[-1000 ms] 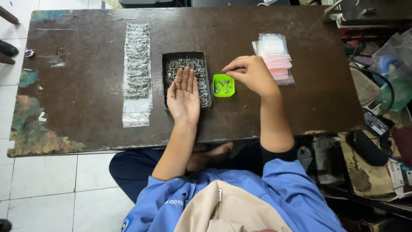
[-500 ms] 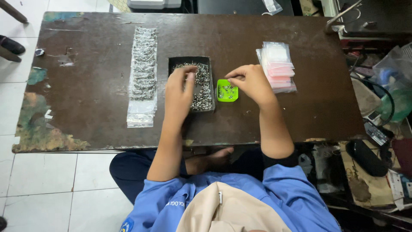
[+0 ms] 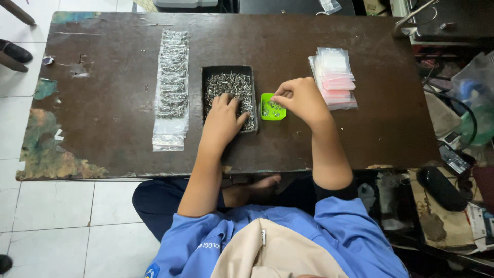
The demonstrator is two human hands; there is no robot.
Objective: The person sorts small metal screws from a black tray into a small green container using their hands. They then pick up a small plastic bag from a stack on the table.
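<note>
My left hand (image 3: 224,119) lies palm down in a black tray (image 3: 227,71) filled with small silver screws (image 3: 234,85), its fingers spread on them. My right hand (image 3: 303,99) hovers over a small green dish (image 3: 271,113) just right of the tray. The thumb and fingertips are pinched together above the dish. Whatever is between them is too small to see. The dish holds several screws.
A long row of clear bags filled with screws (image 3: 171,77) lies left of the tray. A stack of empty clear and pink bags (image 3: 333,74) sits right of my right hand. All of this rests on a dark brown table (image 3: 103,103). Clutter fills the floor at the right (image 3: 453,154).
My left hand turned from palm up over the tray to palm down on the screws. My right hand stayed by the green dish.
</note>
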